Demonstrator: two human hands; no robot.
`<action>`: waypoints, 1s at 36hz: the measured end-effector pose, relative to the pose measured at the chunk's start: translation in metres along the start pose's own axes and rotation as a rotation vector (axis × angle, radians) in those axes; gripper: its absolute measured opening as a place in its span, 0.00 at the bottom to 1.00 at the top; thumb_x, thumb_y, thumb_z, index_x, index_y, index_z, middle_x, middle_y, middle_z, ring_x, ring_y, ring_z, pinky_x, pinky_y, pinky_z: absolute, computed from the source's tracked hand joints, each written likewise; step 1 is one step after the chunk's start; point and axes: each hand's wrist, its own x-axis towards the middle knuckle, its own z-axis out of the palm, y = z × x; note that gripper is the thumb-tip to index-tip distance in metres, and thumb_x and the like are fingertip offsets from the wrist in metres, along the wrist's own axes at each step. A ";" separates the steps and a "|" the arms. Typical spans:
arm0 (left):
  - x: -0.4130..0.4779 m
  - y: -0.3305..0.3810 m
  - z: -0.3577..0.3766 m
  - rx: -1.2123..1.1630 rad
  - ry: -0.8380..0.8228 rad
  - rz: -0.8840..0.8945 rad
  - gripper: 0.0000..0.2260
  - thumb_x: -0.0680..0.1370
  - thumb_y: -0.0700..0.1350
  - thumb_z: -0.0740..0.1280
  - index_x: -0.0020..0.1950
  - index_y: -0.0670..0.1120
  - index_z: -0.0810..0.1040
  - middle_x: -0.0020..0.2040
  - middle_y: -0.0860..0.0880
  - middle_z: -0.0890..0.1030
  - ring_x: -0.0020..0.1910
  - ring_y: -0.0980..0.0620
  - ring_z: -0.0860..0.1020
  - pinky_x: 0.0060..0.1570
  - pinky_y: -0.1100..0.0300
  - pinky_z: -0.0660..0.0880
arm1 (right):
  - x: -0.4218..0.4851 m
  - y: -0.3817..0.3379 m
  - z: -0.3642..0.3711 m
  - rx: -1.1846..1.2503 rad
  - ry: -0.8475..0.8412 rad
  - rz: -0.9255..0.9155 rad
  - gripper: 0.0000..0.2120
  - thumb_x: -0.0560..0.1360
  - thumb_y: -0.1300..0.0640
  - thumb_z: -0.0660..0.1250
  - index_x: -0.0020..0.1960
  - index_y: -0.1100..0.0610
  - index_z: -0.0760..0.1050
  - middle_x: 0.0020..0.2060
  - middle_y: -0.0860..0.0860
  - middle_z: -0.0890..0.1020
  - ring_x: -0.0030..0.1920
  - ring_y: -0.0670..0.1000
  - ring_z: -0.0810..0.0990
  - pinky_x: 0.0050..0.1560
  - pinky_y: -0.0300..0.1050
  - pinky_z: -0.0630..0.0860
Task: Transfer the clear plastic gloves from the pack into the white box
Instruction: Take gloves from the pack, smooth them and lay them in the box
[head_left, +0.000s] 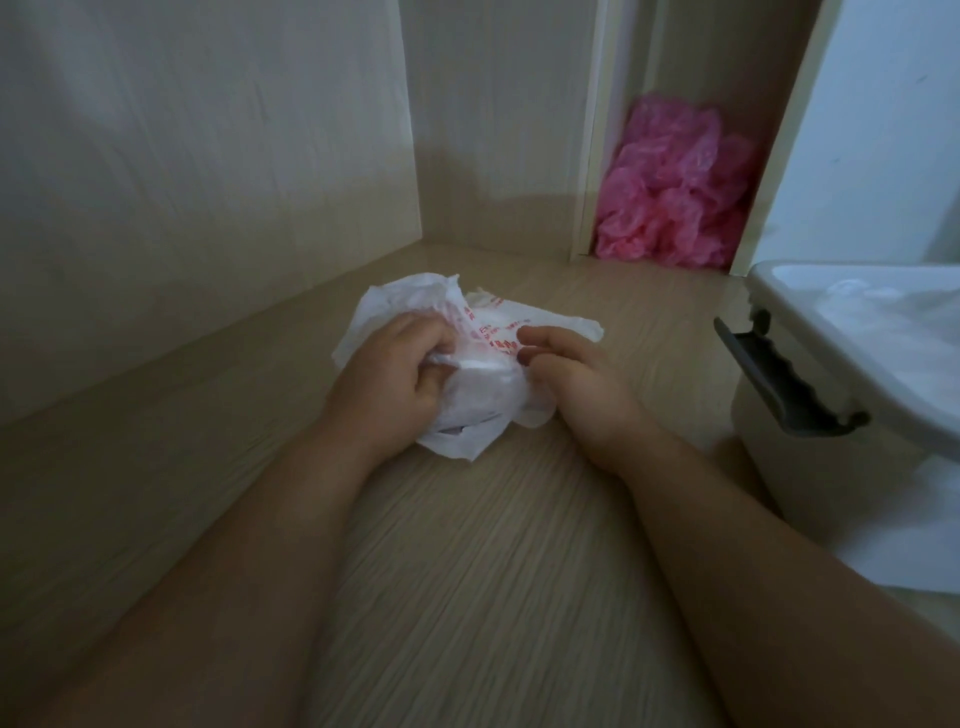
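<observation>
Wood-grain surface (467, 571), left hand (395, 374) gripped crumpled glove pack (483, 384), right hand (576, 379) relaxed, fingertips touched it, white box (810, 467) at right

Here's the pack (480, 387) — thin white plastic film, crumpled all over, its soft creases catching a dull shine, red print across it. Under it the table (467, 545): pale wood-grain laminate with fine streaky lines, smooth, a faint satin sheen. Same grain on the upright panels (208, 156), flatter there, matt. Back in the corner, pink bags (670, 197) — flimsy translucent plastic, wrinkled, lightly glossy on the folds. Over on the right the white box (779, 457), hard moulded plastic, smooth walls, low gloss along the rim. Its latch (779, 384) is dark grey plastic, matt, with a ridged edge. Inside the box something pale and filmy, too blurred to tell
</observation>
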 end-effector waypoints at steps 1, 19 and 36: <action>0.000 0.000 0.000 -0.006 0.000 -0.004 0.06 0.73 0.34 0.62 0.45 0.42 0.76 0.44 0.52 0.75 0.44 0.53 0.72 0.42 0.70 0.64 | 0.000 -0.001 0.001 0.007 -0.009 0.006 0.14 0.76 0.61 0.63 0.61 0.56 0.75 0.50 0.46 0.77 0.49 0.42 0.76 0.50 0.35 0.72; -0.007 -0.006 -0.001 -0.340 0.029 -0.263 0.16 0.76 0.34 0.65 0.42 0.56 0.76 0.45 0.56 0.80 0.46 0.54 0.79 0.46 0.63 0.74 | 0.017 0.017 -0.001 -0.329 0.291 0.005 0.06 0.80 0.58 0.57 0.51 0.56 0.73 0.50 0.54 0.79 0.52 0.54 0.79 0.56 0.51 0.75; -0.006 0.006 -0.005 -0.394 -0.112 -0.225 0.28 0.63 0.62 0.62 0.62 0.55 0.76 0.58 0.56 0.78 0.58 0.57 0.74 0.57 0.60 0.71 | -0.008 -0.004 -0.002 -0.036 0.112 -0.279 0.06 0.69 0.56 0.64 0.46 0.49 0.74 0.39 0.42 0.75 0.37 0.40 0.73 0.42 0.34 0.70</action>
